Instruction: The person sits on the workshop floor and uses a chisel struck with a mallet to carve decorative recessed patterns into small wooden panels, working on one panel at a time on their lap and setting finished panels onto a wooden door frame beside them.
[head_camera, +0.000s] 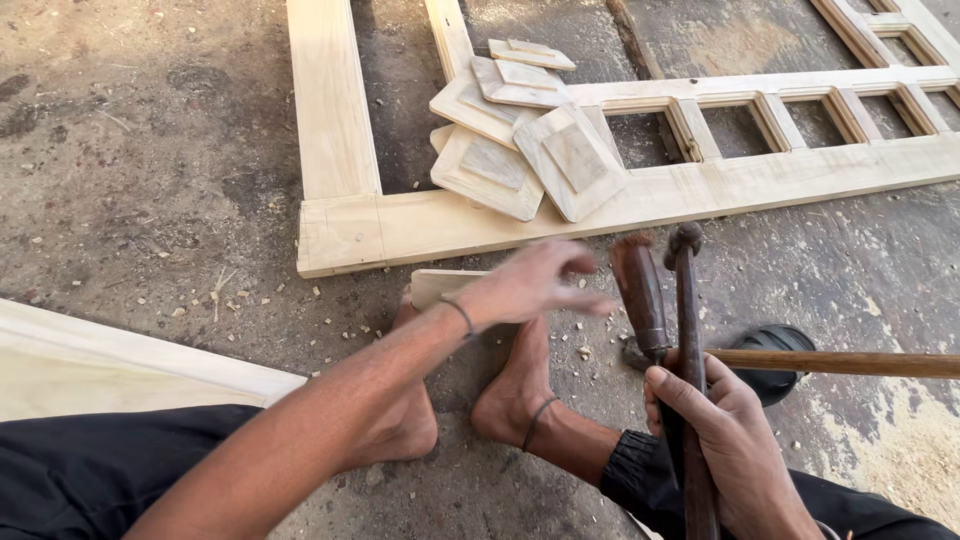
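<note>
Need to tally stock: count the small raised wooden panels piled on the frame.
5 clearly: the two front panels, one behind, one upper, the topmost. An edge at left may be another, mostly hidden.

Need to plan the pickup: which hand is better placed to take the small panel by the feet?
Probably the left hand: it is open and hovers right over the panel. The right hand is full, gripping dark tools.

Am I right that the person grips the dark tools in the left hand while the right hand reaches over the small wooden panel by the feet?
Not quite: the hands are swapped. The head view shows the right hand gripping the dark tools, while the left hand, blurred, reaches over the small wooden panel by the feet.
</note>
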